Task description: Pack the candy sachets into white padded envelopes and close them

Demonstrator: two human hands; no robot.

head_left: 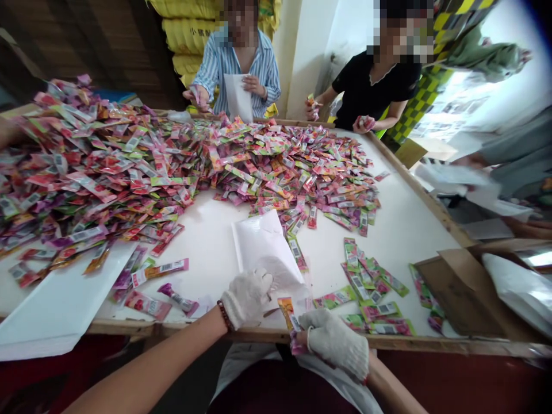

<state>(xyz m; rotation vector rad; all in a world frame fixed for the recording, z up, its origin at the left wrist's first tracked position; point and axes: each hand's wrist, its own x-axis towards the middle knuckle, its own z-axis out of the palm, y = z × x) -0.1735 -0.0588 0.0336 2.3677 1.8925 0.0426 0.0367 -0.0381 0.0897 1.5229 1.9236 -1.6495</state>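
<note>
My left hand [248, 296], in a white knit glove with bare fingertips, is closed at the near end of a white padded envelope [265, 247]. The envelope lies puffed up on the table, tilted away from me. Over the table's front edge, my right hand [335, 340], gloved the same way, grips a few stick packets [288, 313], an orange one and a purple one among them. How many it holds is hidden by the fingers. To its right lies a loose group of green and pink stick packets [373, 287].
A big heap of stick packets [129, 155] covers the table's far and left parts. A flat stack of white envelopes [69, 305] lies at left, a cardboard box [461, 293] at right. Two people [245, 63] stand across the table; another person's sleeve [513, 152] shows at right.
</note>
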